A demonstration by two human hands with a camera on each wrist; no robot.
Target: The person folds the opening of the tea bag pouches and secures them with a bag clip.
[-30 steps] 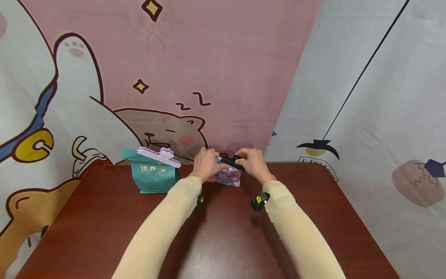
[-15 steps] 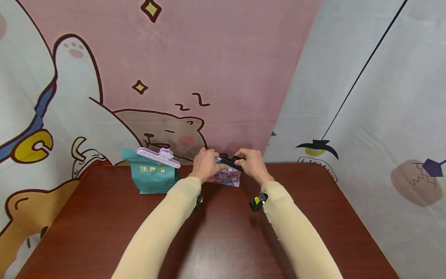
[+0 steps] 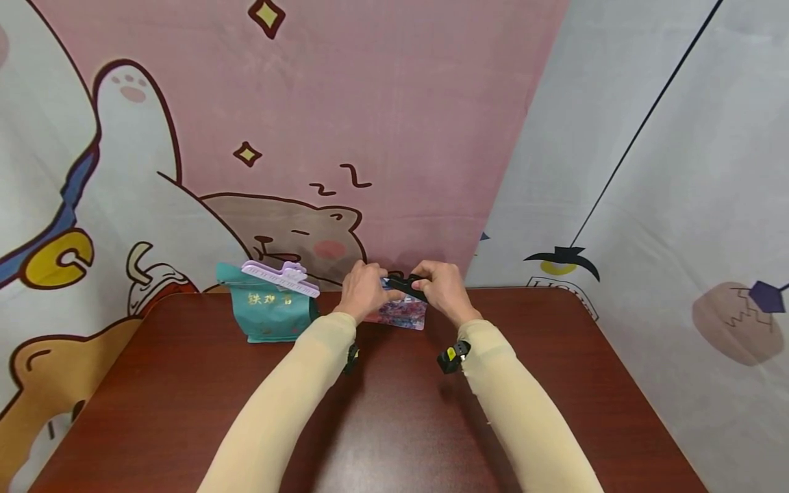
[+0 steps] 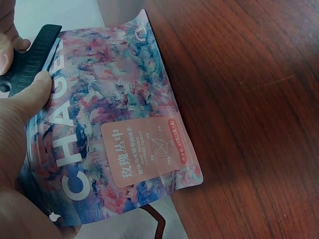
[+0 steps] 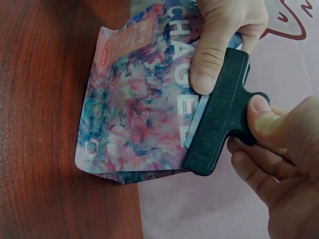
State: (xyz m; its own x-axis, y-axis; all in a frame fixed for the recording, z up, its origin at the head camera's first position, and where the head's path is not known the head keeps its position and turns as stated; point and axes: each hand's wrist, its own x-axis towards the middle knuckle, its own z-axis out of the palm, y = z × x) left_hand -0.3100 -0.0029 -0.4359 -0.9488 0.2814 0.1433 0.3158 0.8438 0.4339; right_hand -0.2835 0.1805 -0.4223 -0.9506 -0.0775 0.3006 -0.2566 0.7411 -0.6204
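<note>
My left hand [image 3: 365,289] grips the top edge of a pink and blue tea bag pouch [image 4: 114,94], its thumb pressing on the front near the white lettering. A black bag clip [image 5: 219,114] lies along the pouch's top edge, right beside that thumb. With thumb and fingers my right hand [image 5: 289,144] pinches the clip's handle. In the head view the right hand [image 3: 446,291] is at the clip's right end, and the pouch [image 3: 401,313] shows below both hands. Whether the clip's jaws press fully on the pouch, I cannot tell.
To the left a teal pouch [image 3: 271,315] stands on the brown table [image 3: 394,424], with a lilac bag clip [image 3: 281,277] across its top. Behind the table hangs a printed cloth [image 3: 431,137] with cartoon animals.
My right hand and wrist have shifted slightly to the left, with the black clip moving a little along the pouch's top. The left hand has stayed in place.
</note>
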